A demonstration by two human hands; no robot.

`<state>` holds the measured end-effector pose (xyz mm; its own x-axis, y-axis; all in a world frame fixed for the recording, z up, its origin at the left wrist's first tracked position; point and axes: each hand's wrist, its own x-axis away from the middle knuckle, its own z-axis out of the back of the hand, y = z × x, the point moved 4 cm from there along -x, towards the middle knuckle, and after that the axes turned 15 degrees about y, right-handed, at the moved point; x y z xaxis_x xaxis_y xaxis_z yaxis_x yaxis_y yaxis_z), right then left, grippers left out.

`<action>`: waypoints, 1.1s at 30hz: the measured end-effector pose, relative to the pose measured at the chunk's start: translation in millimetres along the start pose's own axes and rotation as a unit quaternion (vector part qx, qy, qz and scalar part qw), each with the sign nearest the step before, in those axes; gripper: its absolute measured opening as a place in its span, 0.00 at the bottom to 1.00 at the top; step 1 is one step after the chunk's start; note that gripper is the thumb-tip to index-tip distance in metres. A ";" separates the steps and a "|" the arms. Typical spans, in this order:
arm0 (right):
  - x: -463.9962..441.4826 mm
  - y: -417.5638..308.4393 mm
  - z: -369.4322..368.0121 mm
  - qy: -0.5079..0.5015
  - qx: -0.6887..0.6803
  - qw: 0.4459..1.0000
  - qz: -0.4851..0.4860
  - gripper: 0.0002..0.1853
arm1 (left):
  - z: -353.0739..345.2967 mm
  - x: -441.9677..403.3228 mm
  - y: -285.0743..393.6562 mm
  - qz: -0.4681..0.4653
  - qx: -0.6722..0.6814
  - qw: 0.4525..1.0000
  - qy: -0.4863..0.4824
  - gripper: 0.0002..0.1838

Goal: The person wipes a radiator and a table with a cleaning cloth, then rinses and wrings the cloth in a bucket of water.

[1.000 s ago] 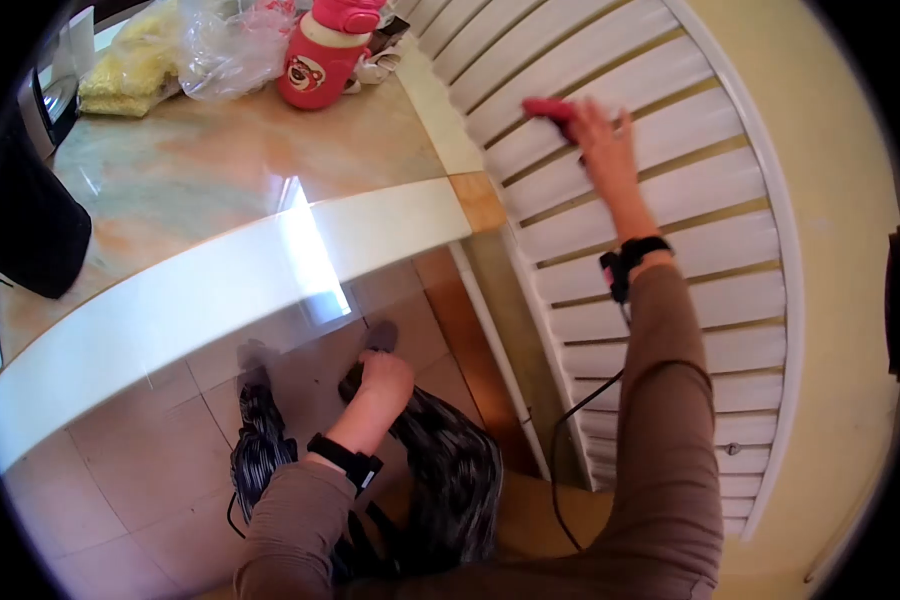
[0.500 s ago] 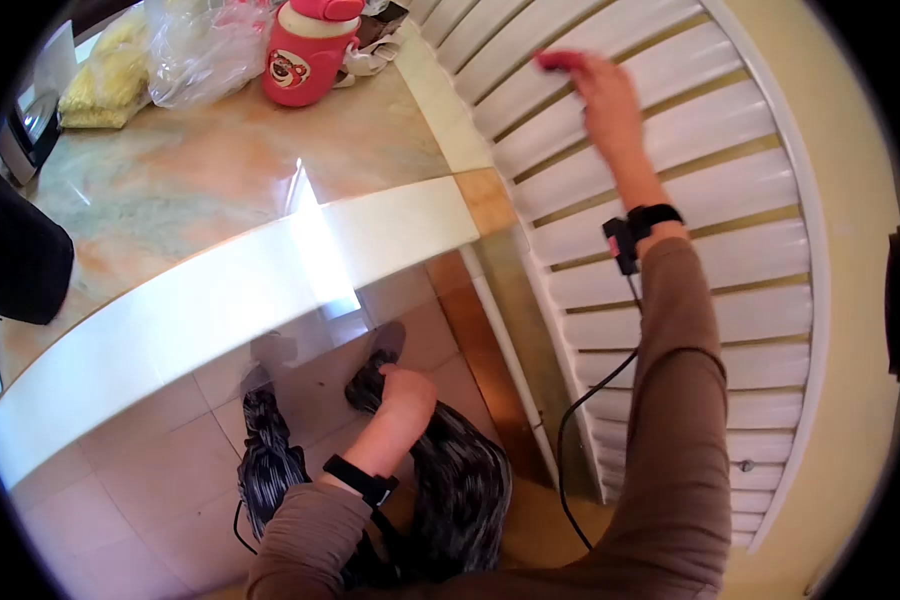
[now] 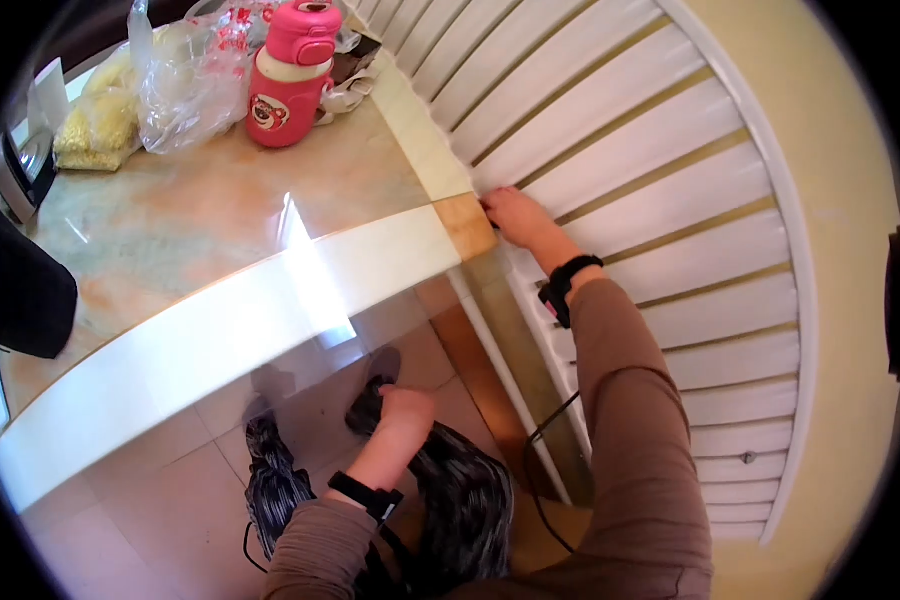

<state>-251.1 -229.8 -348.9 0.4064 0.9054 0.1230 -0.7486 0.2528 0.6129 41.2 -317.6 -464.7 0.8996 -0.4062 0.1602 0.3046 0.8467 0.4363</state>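
Note:
My right hand (image 3: pixel 518 217) reaches to the near edge of a white slatted radiator (image 3: pixel 630 150), beside the corner of the marble-look counter (image 3: pixel 220 185). Its fingers are bent in at the narrow gap between the two, and what they grip is hidden. Over my right leg, below the counter's edge, hangs my left hand (image 3: pixel 407 408). That hand is closed, its fingers curled away from view, so I cannot see whether anything is inside. A black band with a small device sits on each wrist.
On the counter stand a pink-red bottle (image 3: pixel 282 100), a clear plastic bag (image 3: pixel 185 95) and a bag of yellow grains (image 3: pixel 98 125). A black object (image 3: pixel 20 280) lies at the left. A black cable (image 3: pixel 538 470) runs beside my right arm.
My right hand has come down and left, from over the radiator slats to the gap at the counter's corner. The red thing at its fingertips is now out of sight. My left hand barely moved.

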 end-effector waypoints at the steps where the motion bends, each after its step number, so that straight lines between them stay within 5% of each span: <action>1: 15.3 -6.6 8.7 0.073 -0.035 0.997 -0.008 0.11 | 2.4 3.1 -2.5 -0.004 -0.002 1.000 -0.015 0.14; 2: 27.4 -11.6 19.7 0.144 -0.074 0.987 -0.016 0.11 | 4.2 5.6 -4.5 -0.007 -0.001 1.000 -0.016 0.14; 4: 49.2 -23.3 21.0 0.111 -0.065 0.992 -0.016 0.11 | 4.3 9.7 -15.9 0.040 0.003 0.999 0.028 0.15; 6: 82.4 -31.7 14.1 0.035 -0.191 0.966 -0.172 0.14 | 0.5 15.1 -29.1 0.012 -0.004 1.000 0.027 0.18; 7: 95.9 -39.5 24.9 0.121 -0.158 0.968 -0.152 0.16 | 5.2 18.1 -33.1 0.027 0.002 0.999 0.039 0.19; 11: 166.4 -87.2 42.1 0.097 -0.183 0.961 -0.184 0.14 | 15.6 29.3 -52.3 0.048 0.004 0.998 0.033 0.22; 14: 215.0 -119.2 45.1 0.047 -0.103 0.988 -0.106 0.13 | 27.5 37.1 -51.7 0.052 0.003 0.997 0.050 0.18; 16: 228.0 -123.6 55.3 -0.254 -0.255 0.898 -0.252 0.14 | 36.7 40.0 -50.9 0.050 0.005 0.997 0.065 0.15; 18: 242.3 -128.3 66.0 -0.215 -0.343 0.874 -0.271 0.15 | 41.3 39.5 -49.6 0.036 0.054 0.997 0.044 0.24; 20: 248.0 -134.4 86.5 -0.221 -0.581 0.623 -0.476 0.17 | 44.4 39.0 -42.0 0.013 0.107 0.990 0.096 0.28; 22: 243.4 -153.3 98.6 -0.122 -0.624 0.615 -0.466 0.17 | 50.5 33.7 -30.4 -0.063 0.190 0.961 0.192 0.37; 26: 186.3 -184.3 166.9 -0.212 -0.753 0.447 -0.433 0.12 | 43.2 26.6 4.7 -0.180 0.277 0.915 0.231 0.43; 28: 174.1 -185.2 174.0 -0.217 -0.790 0.432 -0.377 0.14 | 48.0 25.9 8.7 -0.080 0.312 0.946 0.045 0.35; 29: 180.4 -185.4 151.6 -0.208 -0.804 0.414 -0.372 0.16 | 46.7 24.5 6.6 -0.080 0.306 0.947 0.052 0.35; 30: 189.6 -189.5 117.6 -0.204 -0.804 0.418 -0.371 0.16 | 41.1 22.0 4.2 -0.076 0.347 0.932 0.076 0.30; 32: 203.4 -175.1 70.7 0.020 -0.596 0.690 -0.409 0.17 | 43.1 19.6 3.6 -0.073 0.391 0.912 0.101 0.25; 33: 211.3 -172.7 70.4 -0.026 -0.517 0.712 -0.474 0.22 | 49.6 19.6 3.4 -0.046 0.389 0.915 0.095 0.24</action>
<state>0.9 -106.2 -373.8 0.9847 0.1544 0.0812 -0.1004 0.8824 -0.4597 44.4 -339.7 -416.2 0.9421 -0.3337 -0.0325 0.1322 0.2808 0.9506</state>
